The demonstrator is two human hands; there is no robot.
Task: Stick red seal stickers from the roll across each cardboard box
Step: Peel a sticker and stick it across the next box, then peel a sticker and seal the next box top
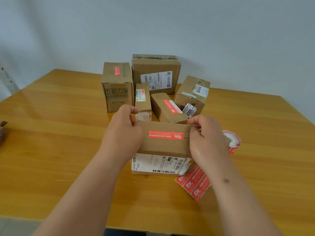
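Note:
A cardboard box stands in front of me on the table, with a red seal sticker stuck across its top. My left hand grips the box's left end, fingers curled over the far top corner. My right hand grips the right end the same way. The sticker roll lies just right of the box, partly hidden by my right hand. Its loose strip of red stickers trails toward me under my right forearm.
Several more cardboard boxes cluster behind: a tall one with a red sticker on top, a large one, a slim one, a low one with a red sticker, and an angled one. The wooden table ends at a wall.

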